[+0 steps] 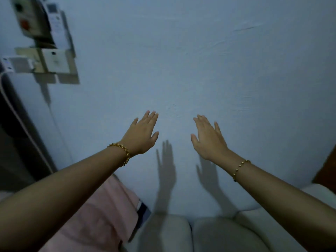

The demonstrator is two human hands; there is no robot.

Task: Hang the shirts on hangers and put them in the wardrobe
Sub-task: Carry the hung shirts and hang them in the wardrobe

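Your left hand (141,134) and right hand (209,140) are both stretched out flat, fingers straight, grasping nothing, side by side and apart before the pale wall (200,60). A pink cloth (94,215) lies below your left forearm; whether it is a shirt cannot be told.

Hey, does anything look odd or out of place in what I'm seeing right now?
Nothing looks spilled or broken. The left hand and right hand reach out open toward the wall, holding nothing. A pink cloth lies rumpled at lower left, and the paint shows faint ridges at upper right.
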